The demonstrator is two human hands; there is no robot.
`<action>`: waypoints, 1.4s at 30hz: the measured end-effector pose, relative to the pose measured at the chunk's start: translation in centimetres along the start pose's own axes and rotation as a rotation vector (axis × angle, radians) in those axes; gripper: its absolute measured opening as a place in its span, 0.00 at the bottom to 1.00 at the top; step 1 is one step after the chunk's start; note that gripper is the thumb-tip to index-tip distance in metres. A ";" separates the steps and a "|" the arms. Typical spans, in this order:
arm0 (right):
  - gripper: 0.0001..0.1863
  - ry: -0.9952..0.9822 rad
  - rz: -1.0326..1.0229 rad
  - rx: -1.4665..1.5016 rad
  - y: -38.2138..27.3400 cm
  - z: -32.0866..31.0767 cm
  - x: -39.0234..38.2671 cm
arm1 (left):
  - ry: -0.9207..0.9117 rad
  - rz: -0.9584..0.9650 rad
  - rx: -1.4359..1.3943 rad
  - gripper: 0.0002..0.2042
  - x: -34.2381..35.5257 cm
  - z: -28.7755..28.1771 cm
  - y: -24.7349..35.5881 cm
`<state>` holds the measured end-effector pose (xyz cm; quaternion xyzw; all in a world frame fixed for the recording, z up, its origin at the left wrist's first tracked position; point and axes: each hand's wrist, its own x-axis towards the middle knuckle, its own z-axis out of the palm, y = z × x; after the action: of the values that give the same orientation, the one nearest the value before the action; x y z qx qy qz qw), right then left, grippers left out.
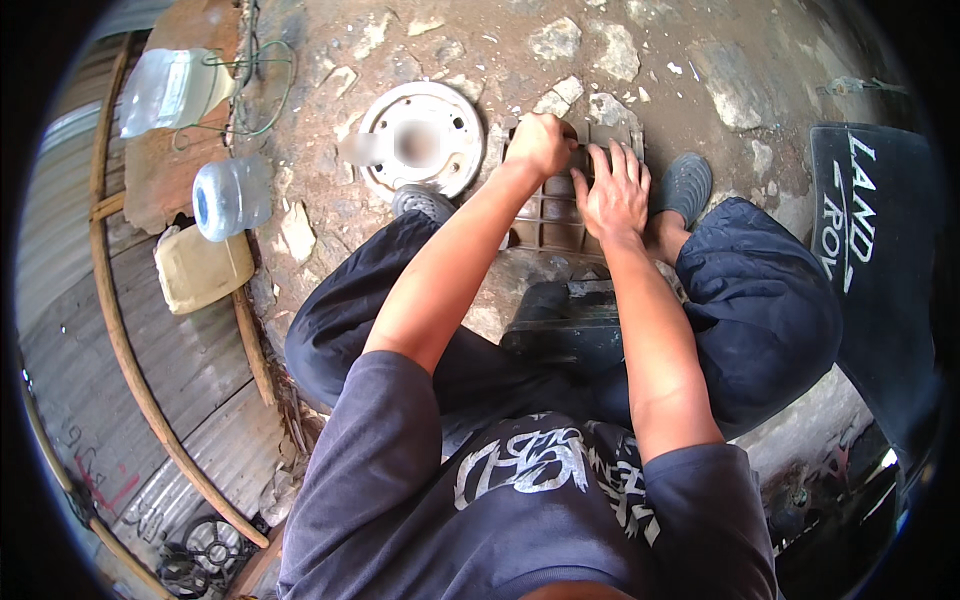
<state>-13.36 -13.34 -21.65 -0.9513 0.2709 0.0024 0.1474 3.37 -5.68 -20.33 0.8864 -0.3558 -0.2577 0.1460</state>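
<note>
On the ground between my feet lies a brown, ribbed metal casting [562, 215] with a grid of raised squares on it. My left hand [540, 146] is closed in a fist at its far left part. A bit of something dark and rounded shows beside the fingers, but what they hold is hidden. My right hand [614, 190] lies palm down on the right side of the casting, fingers spread and pointing away from me. Just left of the casting is a round silver metal wheel disc [462, 166] with holes, its centre blurred.
A dark box-like piece [560, 318] sits between my legs. On the left are a clear water jug [235, 197], a yellowish jerrycan [208, 270], wooden poles [128, 345] and corrugated sheets. A black lettered panel [875, 215] stands right. Stones [555, 40] stud the dirt ground.
</note>
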 end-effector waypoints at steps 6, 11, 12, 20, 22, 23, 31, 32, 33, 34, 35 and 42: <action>0.29 0.028 -0.036 0.020 -0.6 0.6 -0.1 | 0.201 0.006 -0.238 0.13 -6.8 -10.5 -1.0; 0.36 -0.194 0.021 -0.011 -1.0 -1.0 1.2 | 0.325 0.028 -0.471 0.13 -13.8 -21.0 4.6; 0.37 -0.279 0.029 -0.003 -1.6 -2.5 2.0 | 0.335 0.039 -0.588 0.13 -15.2 -22.2 5.1; 0.31 -0.329 -0.482 0.166 -7.9 -23.6 8.4 | 0.322 0.201 -1.365 0.17 -19.2 -26.1 7.1; 0.29 -0.171 -0.554 0.483 -9.3 -28.9 6.5 | 0.359 0.261 -1.464 0.17 -18.3 -26.0 6.9; 0.28 -0.099 -0.567 0.602 -9.4 -30.6 5.8 | 0.396 0.276 -1.464 0.16 -18.1 -26.1 7.9; 0.21 0.213 -0.340 1.027 -12.6 -30.9 3.7 | 0.610 0.397 -1.400 0.16 -15.2 -25.1 10.4; 0.20 0.231 -0.355 1.015 -12.6 -30.6 4.2 | 0.638 0.368 -1.348 0.17 -15.0 -25.0 10.0; 0.20 0.252 -0.361 0.996 -12.0 -29.9 4.8 | 0.668 0.352 -1.302 0.17 -14.8 -25.1 10.1; 0.20 0.273 -0.367 0.978 -11.5 -29.5 5.3 | 0.697 0.335 -1.256 0.18 -14.6 -25.1 10.3; 0.21 0.321 -0.386 0.975 -11.7 -29.9 5.2 | 0.812 0.303 -1.056 0.18 -14.6 -25.0 10.6; 0.18 0.430 -0.517 0.766 -9.8 -31.8 6.1 | 1.016 0.310 -0.687 0.19 -13.2 -24.6 12.6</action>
<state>-5.45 -17.49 10.98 -0.8437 0.0324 -0.3296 0.4224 2.02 -3.39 10.21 0.7387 -0.2636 0.1198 0.6086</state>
